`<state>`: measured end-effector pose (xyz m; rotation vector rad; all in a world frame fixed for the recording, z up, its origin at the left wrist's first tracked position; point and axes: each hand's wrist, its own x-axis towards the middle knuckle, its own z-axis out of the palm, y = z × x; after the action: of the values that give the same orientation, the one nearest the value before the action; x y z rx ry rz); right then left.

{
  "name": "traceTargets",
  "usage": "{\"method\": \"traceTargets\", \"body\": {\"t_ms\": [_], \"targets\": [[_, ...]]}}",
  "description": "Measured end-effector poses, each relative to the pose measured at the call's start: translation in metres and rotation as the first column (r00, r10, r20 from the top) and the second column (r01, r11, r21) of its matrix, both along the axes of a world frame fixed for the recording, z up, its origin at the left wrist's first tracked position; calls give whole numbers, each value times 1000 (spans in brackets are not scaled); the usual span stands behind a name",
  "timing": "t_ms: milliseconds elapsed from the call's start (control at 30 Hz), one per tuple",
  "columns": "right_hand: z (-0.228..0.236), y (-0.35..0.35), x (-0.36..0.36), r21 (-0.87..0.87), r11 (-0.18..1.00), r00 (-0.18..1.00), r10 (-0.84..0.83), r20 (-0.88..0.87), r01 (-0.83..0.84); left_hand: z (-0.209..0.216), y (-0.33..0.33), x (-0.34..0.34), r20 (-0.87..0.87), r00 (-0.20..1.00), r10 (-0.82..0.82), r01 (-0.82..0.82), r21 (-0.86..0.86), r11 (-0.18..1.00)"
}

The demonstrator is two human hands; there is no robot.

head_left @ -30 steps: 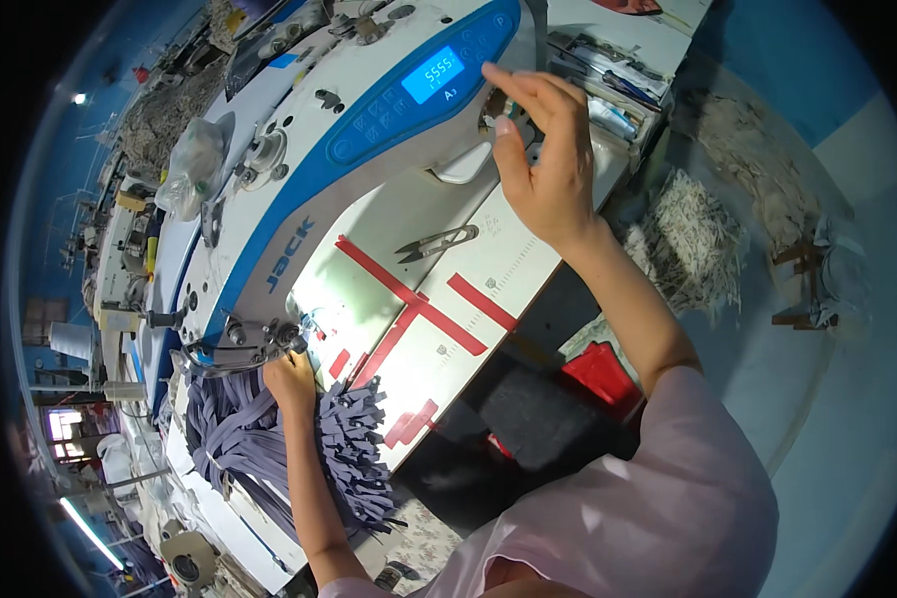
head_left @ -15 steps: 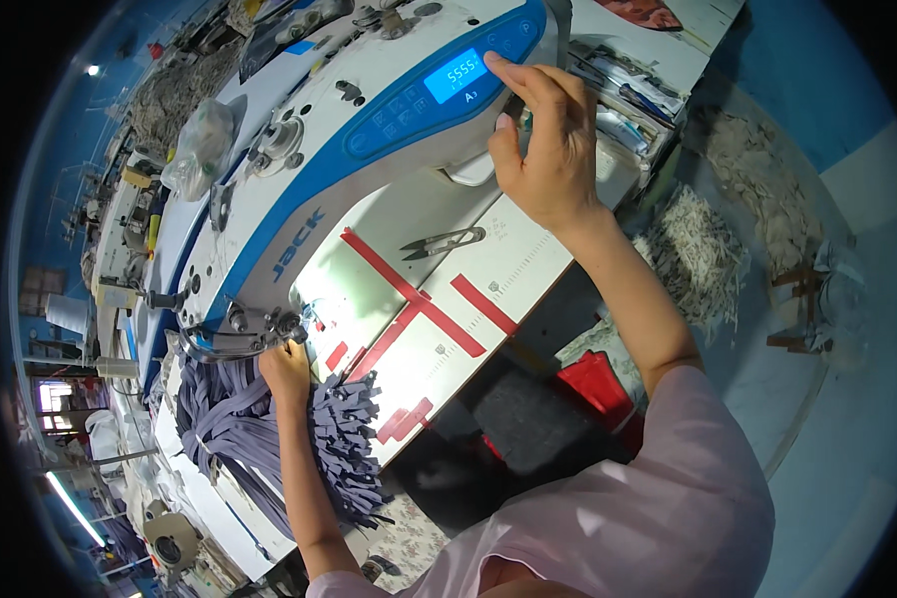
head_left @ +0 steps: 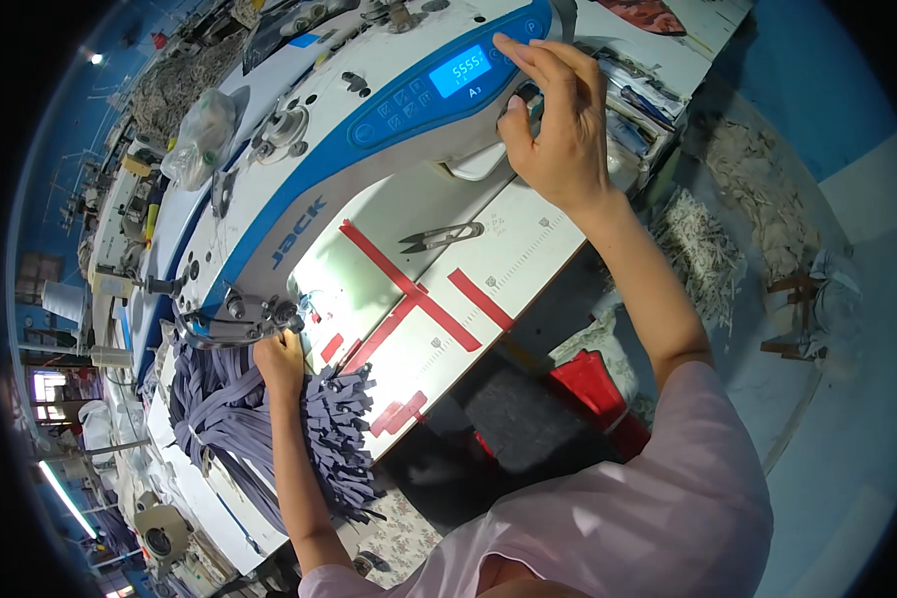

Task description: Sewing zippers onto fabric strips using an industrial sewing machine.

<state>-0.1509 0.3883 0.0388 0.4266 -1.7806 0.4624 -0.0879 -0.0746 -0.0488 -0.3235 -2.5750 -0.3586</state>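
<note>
In the head view, a white and blue sewing machine runs slantwise across a white table, with a lit blue display on its arm. The right hand is raised at the machine's right end, just beside the display; its fingers are curled loosely, the fingertips bent over the edge of the machine's end and the thumb tucked against a dark part there, but what exactly they grip cannot be told. The left hand lies low at the needle end, knuckles up, fingers folded narrow and pressed down at the edge of a heap of grey-purple strips; whether it pinches one cannot be told. The strips lie fanned over the table's near edge, and more of them trail in a long bundle to the left. Red tape marks crossing lines on the table, and small snips rest on the tabletop under the machine's arm, between the two hands. A red bin stands below the table, near the pink sleeve.
</note>
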Motion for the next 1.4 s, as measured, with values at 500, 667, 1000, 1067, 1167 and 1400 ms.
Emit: {"method": "traceTargets", "body": {"t_ms": [500, 667, 1000, 1067, 1167, 1400], "targets": [[9, -2, 2, -5, 1000, 1000, 13, 9, -13, -4, -7, 0, 4, 1000, -17, 17, 14, 1000], [4, -5, 1, -35, 998, 998, 44, -33, -45, -2, -4, 1, 7, 1000, -25, 25, 15, 1000], [3, -3, 18, 47, 999, 999, -7, 46, 5, -4, -7, 0, -31, 998, -54, 54, 11, 998], [5, -4, 20, 83, 996, 998, -46, 36, 43, -6, -9, -1, 1, 999, -41, 41, 42, 998], [6, -5, 20, 107, 991, 996, -80, 42, 75, -6, -9, 0, -16, 999, -46, 46, 14, 999], [-2, 5, 4, 66, 997, 1000, -27, 10, 27, -3, -3, 1, -8, 999, -40, 40, 39, 998]]}}
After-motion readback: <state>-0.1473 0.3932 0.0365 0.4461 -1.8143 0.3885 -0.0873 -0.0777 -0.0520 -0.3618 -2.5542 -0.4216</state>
